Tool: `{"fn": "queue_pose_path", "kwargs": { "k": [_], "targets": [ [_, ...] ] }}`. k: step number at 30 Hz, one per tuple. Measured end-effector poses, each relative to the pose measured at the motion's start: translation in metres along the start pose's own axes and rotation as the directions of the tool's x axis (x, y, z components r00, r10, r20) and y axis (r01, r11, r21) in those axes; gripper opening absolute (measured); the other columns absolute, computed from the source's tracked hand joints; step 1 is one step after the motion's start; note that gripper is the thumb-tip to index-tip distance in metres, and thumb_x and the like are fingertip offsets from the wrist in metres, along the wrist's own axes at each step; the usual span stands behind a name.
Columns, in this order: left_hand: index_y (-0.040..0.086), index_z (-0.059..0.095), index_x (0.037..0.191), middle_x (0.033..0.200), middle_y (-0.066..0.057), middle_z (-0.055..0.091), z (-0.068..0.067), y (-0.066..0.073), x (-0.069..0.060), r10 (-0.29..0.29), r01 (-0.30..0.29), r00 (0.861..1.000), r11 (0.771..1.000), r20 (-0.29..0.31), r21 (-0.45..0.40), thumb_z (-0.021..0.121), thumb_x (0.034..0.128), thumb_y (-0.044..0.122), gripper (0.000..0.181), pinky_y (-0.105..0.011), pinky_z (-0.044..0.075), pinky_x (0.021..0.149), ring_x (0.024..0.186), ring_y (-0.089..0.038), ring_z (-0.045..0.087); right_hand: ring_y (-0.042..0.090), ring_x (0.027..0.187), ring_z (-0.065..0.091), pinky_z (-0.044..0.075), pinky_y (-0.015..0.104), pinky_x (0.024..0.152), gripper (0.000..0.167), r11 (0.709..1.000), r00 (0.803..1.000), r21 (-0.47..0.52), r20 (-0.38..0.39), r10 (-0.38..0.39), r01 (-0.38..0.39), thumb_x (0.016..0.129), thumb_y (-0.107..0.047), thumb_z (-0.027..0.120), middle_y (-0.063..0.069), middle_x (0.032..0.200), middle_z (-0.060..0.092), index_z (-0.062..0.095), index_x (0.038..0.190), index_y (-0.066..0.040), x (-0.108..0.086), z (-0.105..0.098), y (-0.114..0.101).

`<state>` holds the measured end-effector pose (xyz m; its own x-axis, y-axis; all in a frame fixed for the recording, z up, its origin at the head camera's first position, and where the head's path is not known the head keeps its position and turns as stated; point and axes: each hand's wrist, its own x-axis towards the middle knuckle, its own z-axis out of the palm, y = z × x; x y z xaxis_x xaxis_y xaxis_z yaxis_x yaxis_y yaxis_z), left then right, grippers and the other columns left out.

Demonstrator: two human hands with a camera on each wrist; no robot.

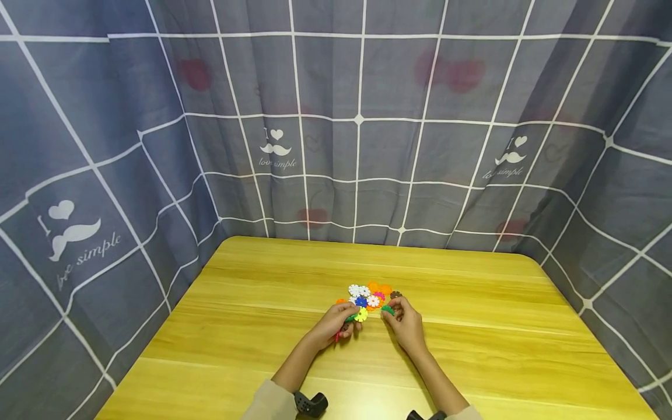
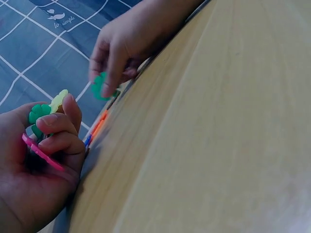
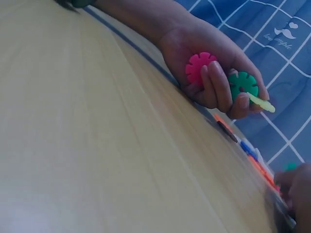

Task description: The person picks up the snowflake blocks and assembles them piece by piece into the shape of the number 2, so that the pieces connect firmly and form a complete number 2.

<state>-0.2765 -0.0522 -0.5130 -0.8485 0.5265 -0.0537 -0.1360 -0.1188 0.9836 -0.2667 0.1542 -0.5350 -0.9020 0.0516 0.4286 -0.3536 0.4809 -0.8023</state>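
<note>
My left hand (image 1: 334, 324) grips several notched plastic snowflake discs above the table. Among them, a pink disc (image 3: 200, 69) lies against the palm under curled fingers. A green disc (image 3: 243, 86) is pinched nearer the fingertips, with a yellow disc (image 1: 361, 315) joined to it at an angle. To the right, my right hand (image 1: 408, 326) pinches another green disc (image 2: 99, 87) between thumb and fingers, apart from the left hand's pieces. Just beyond both hands lies a loose cluster of discs, including a blue disc (image 1: 360, 301) and a white disc (image 1: 373, 301).
Orange discs (image 1: 385, 289) lie at the far side of the cluster, and a brown disc (image 1: 396, 295) sits at its right, close to the right hand. The wooden table (image 1: 493, 332) extends to a checked curtain (image 1: 336, 146) behind and at both sides.
</note>
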Motion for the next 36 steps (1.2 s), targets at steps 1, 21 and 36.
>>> {"fn": "queue_pose_path", "kwargs": {
  "k": [1, 21, 36],
  "targets": [
    [0.006, 0.048, 0.083, 0.068, -0.005, 0.060, 0.000, 0.000, 0.000, 0.000, 0.000, 1.000, 1.000, -0.004, 0.000, 0.048, 0.0971, 0.026, 0.024, -0.016, 0.030, 0.038, 0.040, -0.004, 0.038, 0.022, 0.066, 0.060, 0.052, 0.029, 0.058, 0.021, 0.993, 1.000, 0.115, 0.021, 0.006, -0.008, 0.080, -0.005, 0.071, 0.008, 0.081, 0.063, 0.059, 0.096, 0.001, -0.001, 0.000, -0.004],
    [0.002, 0.044, 0.083, 0.066, -0.007, 0.055, 0.007, 0.018, -0.010, 0.063, -0.064, 0.998, 0.995, -0.019, -0.073, 0.042, 0.0987, 0.014, 0.020, -0.014, 0.028, 0.038, 0.040, -0.003, 0.038, 0.038, 0.067, 0.063, 0.054, 0.037, 0.061, 0.009, 0.915, 0.969, 0.340, 0.038, -0.243, 0.216, 0.080, 0.011, 0.064, 0.023, 0.081, 0.066, 0.065, 0.090, 0.010, -0.013, 0.002, -0.037],
    [0.004, 0.040, 0.077, 0.062, -0.006, 0.054, 0.003, 0.002, 0.001, 0.041, -0.041, 0.999, 0.999, -0.028, 0.002, 0.042, 0.0985, 0.012, 0.023, -0.015, 0.031, 0.040, 0.043, -0.006, 0.042, 0.016, 0.065, 0.065, 0.051, 0.017, 0.062, 0.013, 0.858, 0.862, 0.079, -0.056, -0.504, 0.508, 0.076, 0.006, 0.071, 0.010, 0.077, 0.067, 0.066, 0.085, -0.003, -0.012, 0.019, -0.013]
  ]
}}
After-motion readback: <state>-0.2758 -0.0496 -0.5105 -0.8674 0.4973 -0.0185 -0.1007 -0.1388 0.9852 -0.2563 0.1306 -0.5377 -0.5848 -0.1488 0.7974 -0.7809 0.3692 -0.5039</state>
